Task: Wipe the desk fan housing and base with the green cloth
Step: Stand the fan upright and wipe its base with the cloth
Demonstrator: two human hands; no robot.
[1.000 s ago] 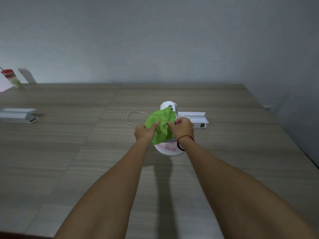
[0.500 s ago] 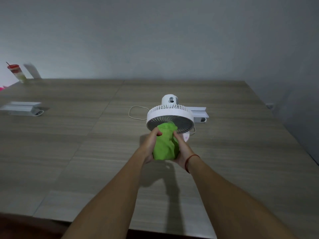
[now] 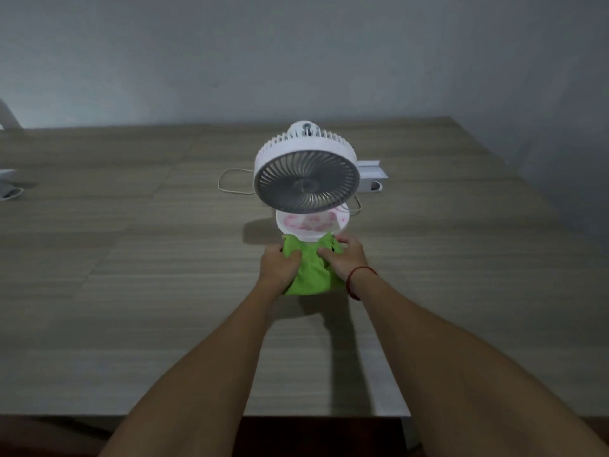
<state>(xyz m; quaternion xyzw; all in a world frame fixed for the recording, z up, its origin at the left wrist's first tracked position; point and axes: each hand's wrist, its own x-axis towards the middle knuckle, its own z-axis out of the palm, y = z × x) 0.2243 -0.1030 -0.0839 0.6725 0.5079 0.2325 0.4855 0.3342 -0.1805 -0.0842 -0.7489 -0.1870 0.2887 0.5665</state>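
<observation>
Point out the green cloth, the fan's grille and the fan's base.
green cloth (image 3: 309, 275): head view, on the bunched middle between the hands.
fan grille (image 3: 306, 184): head view, on the grey front face.
fan base (image 3: 309, 225): head view, on its white top.

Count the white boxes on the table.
2: one box behind the fan, on its right; one cut off at the left edge. Others may lie outside the frame.

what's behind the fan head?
Behind the fan: a white box on its right, a cable loop on its left. What lies directly behind is hidden.
</observation>
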